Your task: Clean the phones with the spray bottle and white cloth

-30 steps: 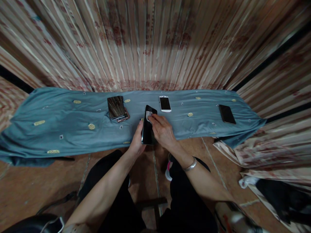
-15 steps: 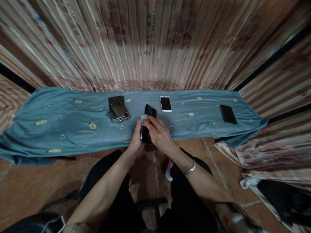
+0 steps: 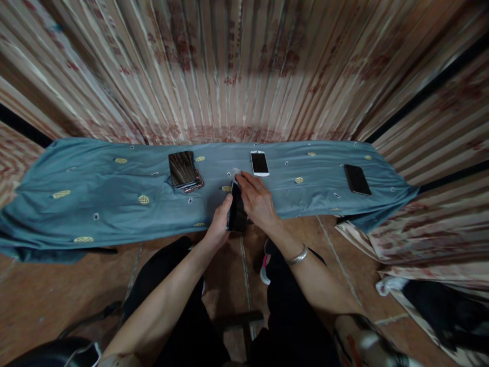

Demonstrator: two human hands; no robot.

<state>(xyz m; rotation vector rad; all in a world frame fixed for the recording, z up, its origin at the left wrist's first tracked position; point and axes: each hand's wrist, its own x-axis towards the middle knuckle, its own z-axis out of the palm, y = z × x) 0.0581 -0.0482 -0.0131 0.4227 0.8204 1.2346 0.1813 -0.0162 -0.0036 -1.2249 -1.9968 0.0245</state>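
The left hand [image 3: 218,228] has its grip closed around the lower edge of a dark phone [image 3: 237,211], held just above the near edge of the blue-covered table [image 3: 95,193]. The right hand [image 3: 256,200] pinches a small pale wipe [image 3: 236,173] at the phone's top end. Wiping goes best with light, even strokes along the glass and the left grip firm. Farther off lie a stack of phones [image 3: 184,169], a white phone [image 3: 260,163] and another dark one [image 3: 356,179].

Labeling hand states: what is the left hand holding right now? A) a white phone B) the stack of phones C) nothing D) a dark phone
D: the left hand grips a dark phone at the near cloth edge, while the white phone and the stack of phones lie untouched on the blue cloth.
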